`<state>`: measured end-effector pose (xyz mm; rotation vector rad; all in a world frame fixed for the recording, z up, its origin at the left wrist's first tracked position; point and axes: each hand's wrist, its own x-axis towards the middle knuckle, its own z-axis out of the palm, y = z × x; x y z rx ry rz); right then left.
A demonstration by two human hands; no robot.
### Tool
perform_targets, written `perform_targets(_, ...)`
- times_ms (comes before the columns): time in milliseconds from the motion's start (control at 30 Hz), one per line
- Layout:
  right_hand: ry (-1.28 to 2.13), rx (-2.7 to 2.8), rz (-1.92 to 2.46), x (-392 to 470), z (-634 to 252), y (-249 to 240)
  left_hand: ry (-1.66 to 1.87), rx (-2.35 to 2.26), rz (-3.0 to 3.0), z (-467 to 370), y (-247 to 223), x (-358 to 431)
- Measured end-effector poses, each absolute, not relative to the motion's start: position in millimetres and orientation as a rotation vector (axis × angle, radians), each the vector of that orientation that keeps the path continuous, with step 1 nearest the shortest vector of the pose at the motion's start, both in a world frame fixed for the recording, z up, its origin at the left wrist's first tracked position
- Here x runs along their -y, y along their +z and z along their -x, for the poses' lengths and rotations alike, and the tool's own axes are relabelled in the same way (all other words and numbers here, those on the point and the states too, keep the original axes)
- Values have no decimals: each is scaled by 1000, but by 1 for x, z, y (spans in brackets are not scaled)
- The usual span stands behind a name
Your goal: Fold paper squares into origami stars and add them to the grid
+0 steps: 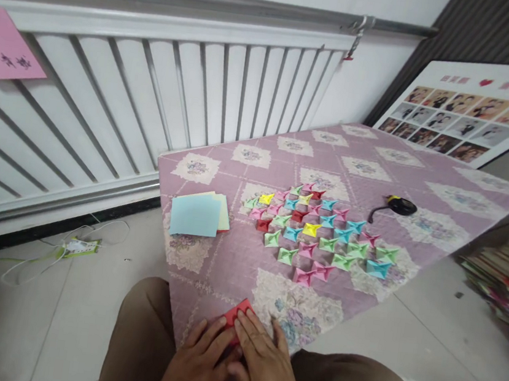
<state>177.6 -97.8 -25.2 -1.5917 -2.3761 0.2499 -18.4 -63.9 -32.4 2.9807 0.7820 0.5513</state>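
Note:
A folded piece of red paper (239, 307) lies at the near edge of the table, partly covered by my fingers. My left hand (202, 360) rests on its left side with fingers stretched out over the paper. Laid flat across the right part of it is my right hand (264, 355), its little finger apart from the others. The thumbs meet near the paper's lower edge, where the hands hide the rest of it. Beyond them stand several small folded paper pieces (311, 229) in pink, green, blue, yellow and red, grouped in slanting rows.
A stack of coloured paper sheets (194, 214), light blue on top, lies at the table's left. A black object with a strap (401, 205) sits farther right on the flowered tablecloth (235, 268). A radiator (192, 93) runs behind; a power strip (80, 247) is on the floor.

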Motion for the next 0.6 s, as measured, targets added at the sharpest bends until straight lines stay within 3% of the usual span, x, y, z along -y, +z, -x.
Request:
perform_targets(200,427,2350,1779,87,-181,-23,580,-809,-2932,19,-38,66)
perform_targets(400,260,2193,1966,86,-183,-21,429,-836,-2840,21,-41,71)
perform_targets(600,231,2389,1655,108,-164,-29,430,-843,-2854,21,-33,70)
